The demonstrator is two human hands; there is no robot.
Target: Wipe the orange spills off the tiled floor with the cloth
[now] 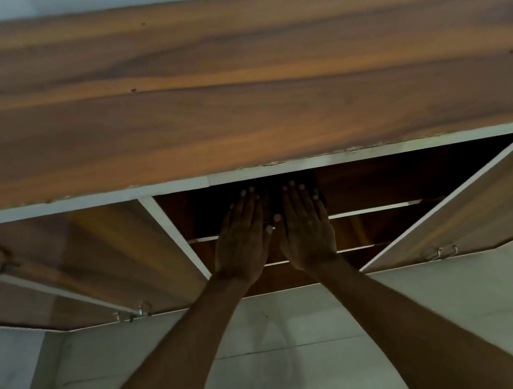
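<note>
Both hands are flat and spread, fingers extended and empty, with nothing gripped in either one. Left hand point(241, 239) and right hand point(308, 230) are held side by side, backs toward the camera, thumbs nearly touching at the centre, fingertips pointing into the open compartment of a wooden cabinet point(237, 94). Bare forearms run from the lower edge of the view up to the hands and converge toward the opening. Cabinet top is a broad wood-grain surface with a white front edge strip point(89, 200); this strip shows chipping along part of its length. Two doors stand swung outward: the left door point(171, 245) hangs just left of the left hand, and the right door point(457, 203) opens toward the right side of the view. Each door has a white edge band. Metal fittings are visible at the lower door edges, one at the left point(137, 312) and one at the right point(440, 251); their type cannot be determined. Inside the compartment, white-edged shelves point(375, 208) cross behind the hands, and the interior above them is dark. Tiled floor point(300, 365) lies below the cabinet, pale with thin grout lines, under both forearms. Neither the cloth nor any orange spill can be located in this view.
</note>
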